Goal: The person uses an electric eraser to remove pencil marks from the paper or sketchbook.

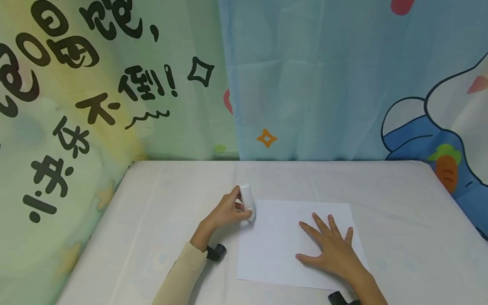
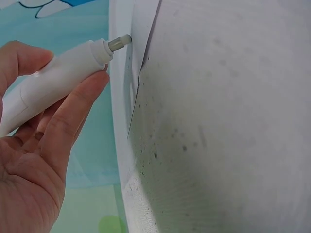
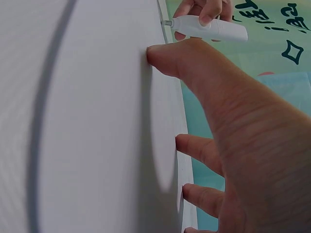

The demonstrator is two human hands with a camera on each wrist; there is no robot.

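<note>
My left hand (image 1: 227, 209) grips a white electric eraser (image 1: 246, 197) between thumb and fingers, over the upper left corner of a white paper sheet (image 1: 276, 250). In the left wrist view the eraser (image 2: 60, 75) slants, its metal collar and small pale tip pointing at the paper's edge. Whether the tip touches the paper cannot be told. Fingers spread wide, my right hand (image 1: 335, 250) rests on the right part of the sheet. The right wrist view shows its thumb and fingertips against the paper, with the eraser (image 3: 214, 28) beyond.
A white cloth covers the table (image 1: 171, 203) around the sheet. Printed curtains (image 1: 305, 84) hang behind the table and at its left. Each wrist wears a black camera mount, such as the left one (image 1: 216, 252).
</note>
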